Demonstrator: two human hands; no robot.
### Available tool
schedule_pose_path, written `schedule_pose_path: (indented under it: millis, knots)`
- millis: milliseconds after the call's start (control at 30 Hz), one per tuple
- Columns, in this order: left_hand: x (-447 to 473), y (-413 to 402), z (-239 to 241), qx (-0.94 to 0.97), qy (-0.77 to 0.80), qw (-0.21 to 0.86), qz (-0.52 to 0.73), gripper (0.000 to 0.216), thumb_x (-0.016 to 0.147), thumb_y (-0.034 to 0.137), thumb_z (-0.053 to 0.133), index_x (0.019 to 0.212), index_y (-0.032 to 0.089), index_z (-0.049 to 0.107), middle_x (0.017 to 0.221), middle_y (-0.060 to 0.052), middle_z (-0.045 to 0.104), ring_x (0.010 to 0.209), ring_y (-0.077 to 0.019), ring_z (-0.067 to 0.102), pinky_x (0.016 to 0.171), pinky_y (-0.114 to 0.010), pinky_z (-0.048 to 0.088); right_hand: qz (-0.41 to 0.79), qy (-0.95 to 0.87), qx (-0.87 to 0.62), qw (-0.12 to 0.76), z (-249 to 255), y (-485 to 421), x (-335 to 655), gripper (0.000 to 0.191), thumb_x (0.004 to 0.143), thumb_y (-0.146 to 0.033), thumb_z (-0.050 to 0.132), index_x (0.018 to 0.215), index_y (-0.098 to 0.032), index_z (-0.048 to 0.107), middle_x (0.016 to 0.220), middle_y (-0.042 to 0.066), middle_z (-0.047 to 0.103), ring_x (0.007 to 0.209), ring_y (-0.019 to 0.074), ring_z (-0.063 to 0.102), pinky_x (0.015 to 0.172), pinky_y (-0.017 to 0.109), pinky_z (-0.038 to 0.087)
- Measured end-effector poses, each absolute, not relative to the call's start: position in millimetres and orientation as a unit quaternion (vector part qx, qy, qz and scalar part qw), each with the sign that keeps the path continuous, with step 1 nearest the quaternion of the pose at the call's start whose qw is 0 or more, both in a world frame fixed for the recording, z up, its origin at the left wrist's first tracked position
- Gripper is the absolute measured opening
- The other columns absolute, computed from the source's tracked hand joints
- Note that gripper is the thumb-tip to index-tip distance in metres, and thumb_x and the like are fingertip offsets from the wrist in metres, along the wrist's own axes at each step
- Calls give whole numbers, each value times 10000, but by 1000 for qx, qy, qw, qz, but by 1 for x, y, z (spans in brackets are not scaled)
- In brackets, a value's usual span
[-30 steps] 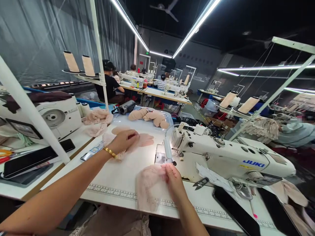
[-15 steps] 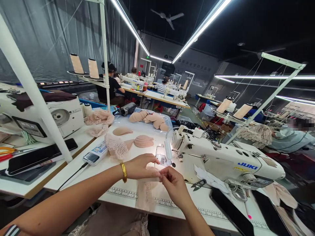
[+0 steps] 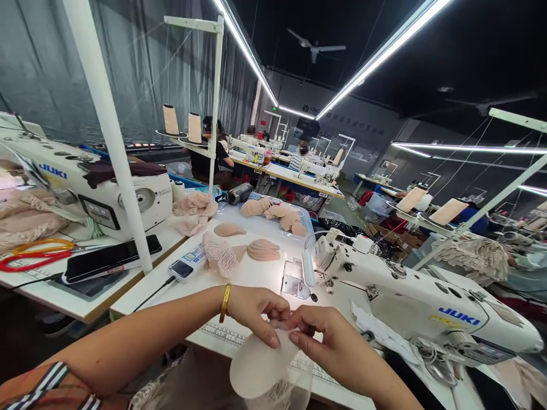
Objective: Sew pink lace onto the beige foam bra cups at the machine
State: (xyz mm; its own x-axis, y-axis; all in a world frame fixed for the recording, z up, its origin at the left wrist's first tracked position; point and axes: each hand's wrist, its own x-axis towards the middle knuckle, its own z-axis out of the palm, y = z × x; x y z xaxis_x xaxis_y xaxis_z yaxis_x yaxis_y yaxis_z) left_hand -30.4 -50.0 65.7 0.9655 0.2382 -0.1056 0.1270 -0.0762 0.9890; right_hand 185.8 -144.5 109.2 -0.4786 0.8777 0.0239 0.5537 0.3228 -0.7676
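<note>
My left hand, with a gold bracelet at the wrist, pinches the top of a smooth, rounded beige bra cup between thumb and fingers. Beside it, my right hand grips the upper edge of sheer beige lace fabric, which hangs partly behind the cup over the table's front edge. The fingertips of both hands nearly meet, and the fabric between them is partly hidden. Just beyond my hands is the lit needle plate of a white sewing machine.
Stacked beige cups lie behind my hands, near crumpled lace and a small white device with a cable. More cups rest on a plastic-covered surface. Scissors and a phone lie on the left table.
My view has swung left. Both hands have come closer to the table's front edge, and the rounded cup now hangs in view with the lace below them.
</note>
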Motion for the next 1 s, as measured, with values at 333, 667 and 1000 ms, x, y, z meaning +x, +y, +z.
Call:
schedule_pose_path:
  millis: [333,667,1000]
  knots:
    - [-52,-29,74,920,284,4,268,127,954,195,508,827,189,523,798,-21,560,750,-184,515,674,-312,381,-103,-799,-433,405,57,-106,181,311,1000,-124,453,1129,-246,709,1011,92,743,912,222,692,766,323,536]
    - [-14,-17,13,980,133,-87,120,119,885,66,666,894,175,621,874,-37,660,803,-215,599,696,-354,449,3,-884,-374,279,-41,-62,229,340,1006,-116,424,1162,-238,700,1177,70,739,1013,210,693,855,323,580]
    - [22,4,-21,970,180,-76,146,231,845,77,623,657,175,530,764,-59,569,717,-226,552,608,-363,386,-2,-881,-391,266,-37,-58,262,459,923,-12,445,1255,-254,650,1086,87,687,926,228,571,766,347,517]
